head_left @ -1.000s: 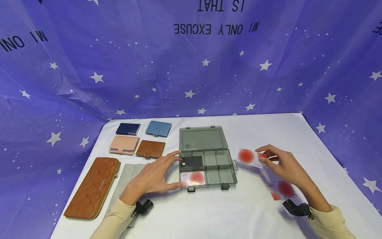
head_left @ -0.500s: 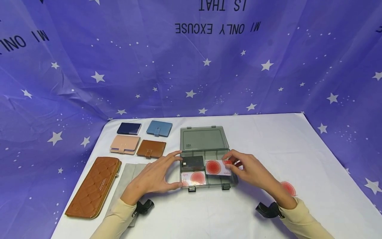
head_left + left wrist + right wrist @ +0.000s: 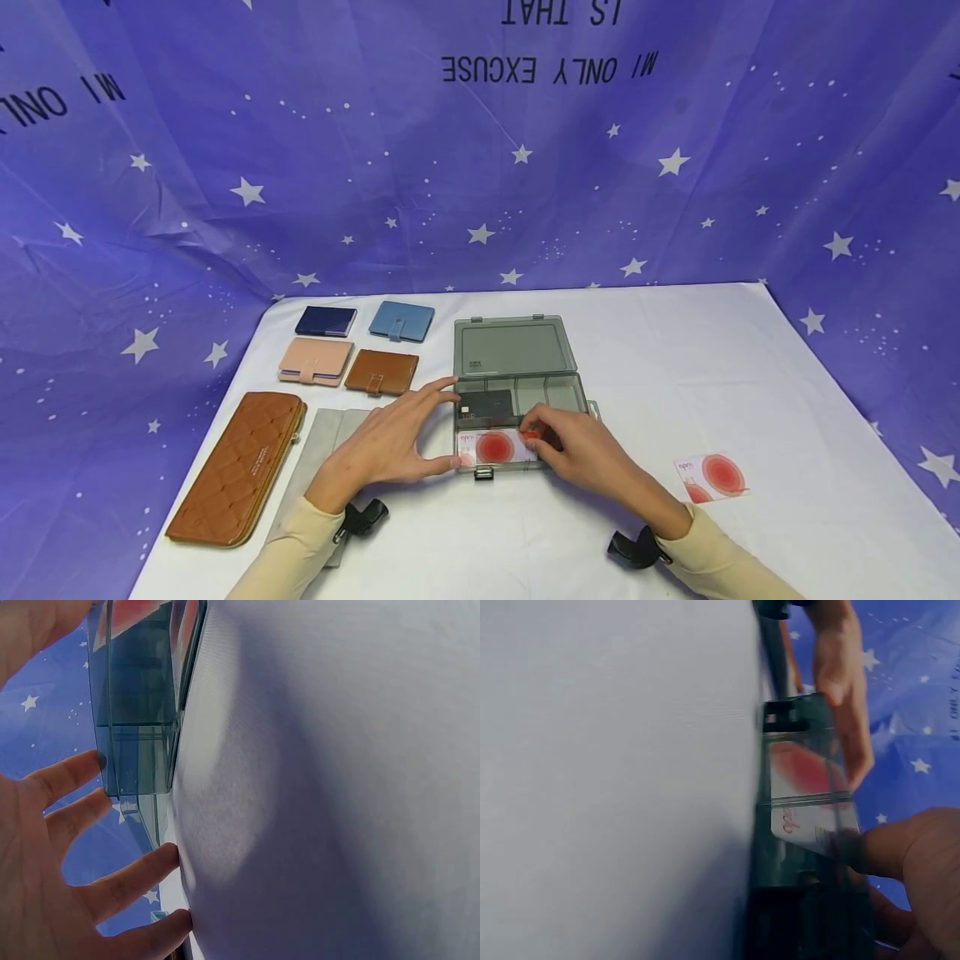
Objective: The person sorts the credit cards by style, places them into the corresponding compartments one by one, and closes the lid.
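Brown quilted leather covers the long zip wallet at far left of the tabletop, with four small card holders beyond it and a grey flat piece to its right, partly under the left arm. Next comes the clear grey case, lid laid back; if it were only lightly steadied, a push from the right could probably skid it. A black card lies in its rear-left compartment; the red-circled card is over the front-left one, where its edge could catch on a divider if lowered askew, or it could ride up on whatever lies beneath, since where it ends there is hard to tell. The left hand is spread wide, fingers fairly straight, forefinger and thumb touching the case's left edge without clasping anything. The right hand has its thumb and fingers nearly together, pinching that red-circled card by its right end. Farthest right, a loose card lies flat, well apart from the case.
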### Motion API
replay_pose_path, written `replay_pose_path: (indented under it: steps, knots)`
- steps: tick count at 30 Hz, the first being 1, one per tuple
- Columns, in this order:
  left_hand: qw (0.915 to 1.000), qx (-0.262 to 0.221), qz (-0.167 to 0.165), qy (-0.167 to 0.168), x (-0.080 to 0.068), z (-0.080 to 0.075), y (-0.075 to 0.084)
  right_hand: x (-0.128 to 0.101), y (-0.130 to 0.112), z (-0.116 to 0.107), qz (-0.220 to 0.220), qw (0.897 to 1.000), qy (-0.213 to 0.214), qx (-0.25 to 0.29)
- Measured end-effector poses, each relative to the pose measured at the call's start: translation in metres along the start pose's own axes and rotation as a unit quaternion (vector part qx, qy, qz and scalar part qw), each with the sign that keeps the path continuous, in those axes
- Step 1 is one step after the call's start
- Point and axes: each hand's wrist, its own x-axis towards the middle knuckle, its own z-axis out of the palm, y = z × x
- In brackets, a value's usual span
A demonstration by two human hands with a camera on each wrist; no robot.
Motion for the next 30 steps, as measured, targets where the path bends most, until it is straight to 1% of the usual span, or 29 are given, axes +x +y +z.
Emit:
replay_pose_path:
  steps: [6, 12, 17, 20, 23, 27, 30]
  knots:
    - [1.0, 0.003, 0.008, 0.004, 0.0, 0.0, 0.0, -0.003, -0.001, 0.003, -0.016, 0.999, 0.013, -0.044]
    - [1.0, 0.002, -0.004, -0.003, 0.001, 0.001, -0.001, -0.006, -0.007, 0.009, -0.004, 0.994, 0.012, -0.11]
    - [1.0, 0.003, -0.005, -0.004, 0.001, 0.001, -0.001, -0.007, -0.014, 0.014, -0.02, 0.99, 0.011, -0.137]
    - [1.0, 0.003, -0.002, -0.004, 0.001, 0.001, -0.002, -0.008, -0.016, 0.016, -0.028, 0.99, 0.0, -0.138]
    - [1.0, 0.003, 0.0, -0.003, 0.0, 0.0, -0.001, -0.01, -0.017, 0.017, -0.038, 0.99, -0.019, -0.135]
    - [1.0, 0.002, -0.001, -0.004, 0.0, 0.0, -0.001, -0.012, -0.017, 0.016, -0.062, 0.987, -0.05, -0.143]
    - [1.0, 0.0, 0.0, -0.004, 0.0, 0.0, -0.001, -0.013, -0.019, 0.012, -0.077, 0.983, -0.058, -0.156]
